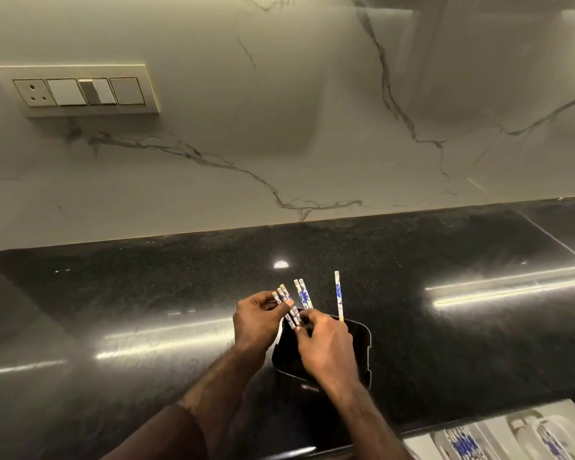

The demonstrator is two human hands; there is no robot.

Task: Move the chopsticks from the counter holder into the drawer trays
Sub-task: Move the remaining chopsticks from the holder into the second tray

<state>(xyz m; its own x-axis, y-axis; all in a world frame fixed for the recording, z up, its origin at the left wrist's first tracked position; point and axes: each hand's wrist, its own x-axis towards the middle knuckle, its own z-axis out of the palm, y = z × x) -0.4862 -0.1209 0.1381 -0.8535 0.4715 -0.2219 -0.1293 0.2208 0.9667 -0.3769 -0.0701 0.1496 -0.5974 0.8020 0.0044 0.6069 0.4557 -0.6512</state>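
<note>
A black holder (359, 346) stands on the dark counter, near its front edge. White chopsticks with blue flowers stick out of it. My left hand (256, 322) pinches a small bunch of chopsticks (283, 297) that leans left over the holder's rim. My right hand (326, 346) covers the holder's mouth, its fingers closed on the lower part of another pair of chopsticks (303, 293). A single chopstick (338, 293) stands upright at the holder's right side, untouched. The open drawer with white trays (498, 436) shows at the bottom right; blue-patterned pieces (462, 443) lie in it.
The black granite counter (146, 293) runs left and right, backed by a white marble wall (279, 127). A switch plate with a socket (77, 91) is mounted on the wall at the upper left.
</note>
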